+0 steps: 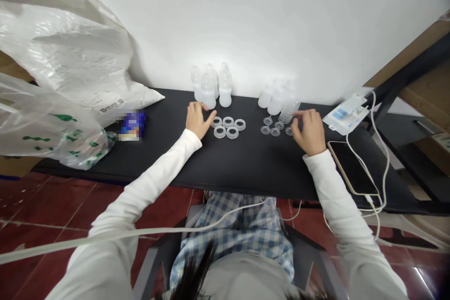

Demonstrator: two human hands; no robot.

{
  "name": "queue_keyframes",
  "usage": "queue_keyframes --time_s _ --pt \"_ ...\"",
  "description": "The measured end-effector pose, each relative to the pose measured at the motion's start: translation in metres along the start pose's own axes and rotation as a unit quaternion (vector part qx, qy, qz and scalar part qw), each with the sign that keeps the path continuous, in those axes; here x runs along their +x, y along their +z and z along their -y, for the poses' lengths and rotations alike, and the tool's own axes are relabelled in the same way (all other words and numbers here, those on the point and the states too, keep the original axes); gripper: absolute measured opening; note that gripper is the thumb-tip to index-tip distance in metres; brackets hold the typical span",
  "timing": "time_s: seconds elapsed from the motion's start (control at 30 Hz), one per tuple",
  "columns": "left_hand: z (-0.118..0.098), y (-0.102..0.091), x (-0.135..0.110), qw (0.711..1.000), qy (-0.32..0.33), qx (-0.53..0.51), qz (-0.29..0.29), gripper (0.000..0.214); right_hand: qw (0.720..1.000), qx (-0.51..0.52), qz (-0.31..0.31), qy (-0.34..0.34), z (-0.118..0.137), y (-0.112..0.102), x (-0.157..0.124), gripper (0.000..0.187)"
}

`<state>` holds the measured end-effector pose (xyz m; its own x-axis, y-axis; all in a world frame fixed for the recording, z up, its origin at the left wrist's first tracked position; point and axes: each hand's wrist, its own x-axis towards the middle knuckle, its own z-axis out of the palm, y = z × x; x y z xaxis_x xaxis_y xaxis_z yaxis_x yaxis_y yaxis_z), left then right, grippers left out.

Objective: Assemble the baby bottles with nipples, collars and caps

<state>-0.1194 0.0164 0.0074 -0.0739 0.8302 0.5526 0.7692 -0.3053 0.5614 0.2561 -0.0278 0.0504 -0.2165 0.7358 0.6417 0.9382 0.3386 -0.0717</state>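
Observation:
My left hand (198, 121) rests over the black table, thumb apart from the fingers, with nothing visible in it. Its thumb reaches to the edge of a group of several whitish plastic rings (228, 122). Behind that hand stand several white bottle-shaped pieces with clear domed tops (225, 85). My right hand (310, 130) is bent, with a gap between thumb and index finger. Its fingertips are close to a clear ribbed plastic piece (288, 111) and to several small translucent discs (275, 131); whether they touch is unclear. Milky white rounded pieces (277, 99) stand behind the discs.
White plastic bags (66, 51) bulge over the table's left end, beside a blue packet (132, 125). At the right lie a phone (353, 167) with a white cable (385, 159) and a white-and-blue package (346, 114). A white wall (246, 18) stands behind the black table (253, 164).

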Motion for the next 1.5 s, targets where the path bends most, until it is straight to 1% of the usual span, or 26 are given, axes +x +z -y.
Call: queue_keyframes --time_s 0.07,0.13,0.17,0.23,0.3,0.33,0.4,0.43,0.47,0.53,0.57,0.63,0.67,0.7,0.77,0.83,0.9,0.97,1.03,1.1,1.17,1.27,1.33,1.43,1.5 --pt "0.002 0.016 0.022 0.993 -0.076 -0.041 -0.082 0.048 0.999 0.032 -0.007 -0.021 0.021 0.008 0.011 0.024" --pt "0.002 0.032 0.042 0.981 -0.137 -0.077 -0.112 0.065 0.997 0.060 -0.019 -0.054 0.043 0.020 0.022 0.024" --pt "0.002 0.037 0.049 0.975 -0.170 -0.088 -0.112 0.067 0.995 0.071 -0.023 -0.069 0.053 0.028 0.027 0.024" --pt "-0.001 0.044 0.057 0.967 -0.210 -0.102 -0.100 0.064 0.991 0.084 -0.020 -0.107 0.069 0.044 0.034 0.024" --pt "-0.003 0.045 0.056 0.964 -0.221 -0.113 -0.093 0.059 0.988 0.082 -0.020 -0.128 0.081 0.058 0.037 0.025" --pt "-0.003 0.043 0.053 0.965 -0.212 -0.118 -0.096 0.057 0.988 0.082 -0.020 -0.132 0.085 0.063 0.037 0.026" --pt "-0.003 0.038 0.046 0.973 -0.164 -0.120 -0.106 0.057 0.986 0.104 -0.028 -0.128 0.090 0.070 0.033 0.028" --pt "-0.002 0.035 0.041 0.980 -0.123 -0.114 -0.108 0.057 0.984 0.127 -0.033 -0.122 0.091 0.072 0.031 0.029" --pt "-0.002 0.032 0.037 0.987 -0.069 -0.103 -0.105 0.057 0.980 0.159 -0.040 -0.110 0.091 0.072 0.029 0.031" --pt "-0.001 0.028 0.031 0.992 0.072 -0.072 -0.077 0.056 0.967 0.240 -0.058 -0.065 0.090 0.072 0.025 0.039" --pt "-0.001 0.027 0.028 0.985 0.153 -0.054 -0.050 0.052 0.956 0.283 -0.070 -0.031 0.089 0.071 0.024 0.042" --pt "-0.004 0.030 0.024 0.953 0.304 -0.020 0.006 0.035 0.931 0.353 -0.084 0.034 0.090 0.070 0.023 0.045" --pt "-0.007 0.032 0.022 0.932 0.361 -0.007 0.026 0.028 0.922 0.375 -0.084 0.055 0.091 0.069 0.023 0.045" --pt "-0.010 0.034 0.020 0.914 0.403 0.002 0.037 0.028 0.916 0.387 -0.078 0.069 0.092 0.068 0.024 0.045" --pt "-0.017 0.037 0.017 0.891 0.452 0.012 0.033 0.035 0.915 0.388 -0.059 0.094 0.095 0.066 0.024 0.046" --pt "-0.022 0.037 0.015 0.879 0.476 0.018 0.020 0.037 0.916 0.376 -0.043 0.132 0.098 0.064 0.024 0.046" --pt "-0.026 0.034 0.015 0.870 0.492 0.016 0.022 0.035 0.915 0.368 -0.023 0.164 0.099 0.063 0.023 0.047" --pt "-0.027 0.030 0.016 0.866 0.498 0.006 0.042 0.039 0.918 0.357 -0.008 0.171 0.098 0.062 0.022 0.051" --pt "-0.029 0.027 0.018 0.867 0.494 -0.001 0.062 0.046 0.929 0.331 -0.001 0.164 0.095 0.061 0.021 0.058" --pt "-0.033 0.025 0.018 0.877 0.475 -0.004 0.076 0.051 0.947 0.289 -0.003 0.141 0.091 0.061 0.020 0.066" --pt "-0.038 0.023 0.015 0.890 0.445 -0.024 0.091 0.052 0.964 0.245 -0.011 0.104 0.087 0.059 0.018 0.074" --pt "-0.048 0.019 0.007 0.911 0.382 -0.104 0.118 0.048 0.982 0.184 -0.039 0.019 0.079 0.056 0.016 0.078" --pt "-0.055 0.015 0.002 0.920 0.330 -0.165 0.135 0.044 0.986 0.142 -0.063 -0.054 0.073 0.055 0.015 0.077" --pt "-0.064 0.006 -0.001 0.927 0.254 -0.226 0.157 0.040 0.978 0.091 -0.095 -0.159 0.063 0.054 0.015 0.070" --pt "-0.069 0.000 0.001 0.928 0.206 -0.254 0.179 0.039 0.971 0.066 -0.098 -0.207 0.058 0.056 0.015 0.066"
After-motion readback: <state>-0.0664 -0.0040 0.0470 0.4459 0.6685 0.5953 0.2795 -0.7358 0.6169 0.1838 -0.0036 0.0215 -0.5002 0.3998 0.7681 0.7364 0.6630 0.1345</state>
